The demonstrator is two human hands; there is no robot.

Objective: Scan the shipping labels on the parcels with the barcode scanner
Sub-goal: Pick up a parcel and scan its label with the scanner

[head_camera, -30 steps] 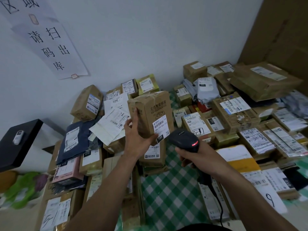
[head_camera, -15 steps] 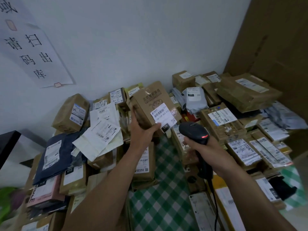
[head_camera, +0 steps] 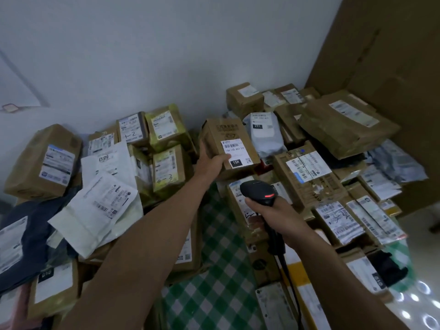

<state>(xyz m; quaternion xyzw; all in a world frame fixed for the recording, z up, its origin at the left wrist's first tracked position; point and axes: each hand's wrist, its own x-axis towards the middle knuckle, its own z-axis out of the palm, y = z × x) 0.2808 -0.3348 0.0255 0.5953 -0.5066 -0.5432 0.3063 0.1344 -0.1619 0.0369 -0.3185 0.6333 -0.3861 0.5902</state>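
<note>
All you really get of the person is two arms: left forearm (head_camera: pixel 147 234) and right forearm (head_camera: pixel 333 270), both bare all the way to the frame edge, fairly lean. Bare left hand (head_camera: pixel 209 163), bare right hand (head_camera: pixel 276 217). Light's too dim for finer detail.

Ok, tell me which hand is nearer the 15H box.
Left. The left hand grips the box at its lower left corner. The right hand holds the scanner below the box, without touching it.
</note>
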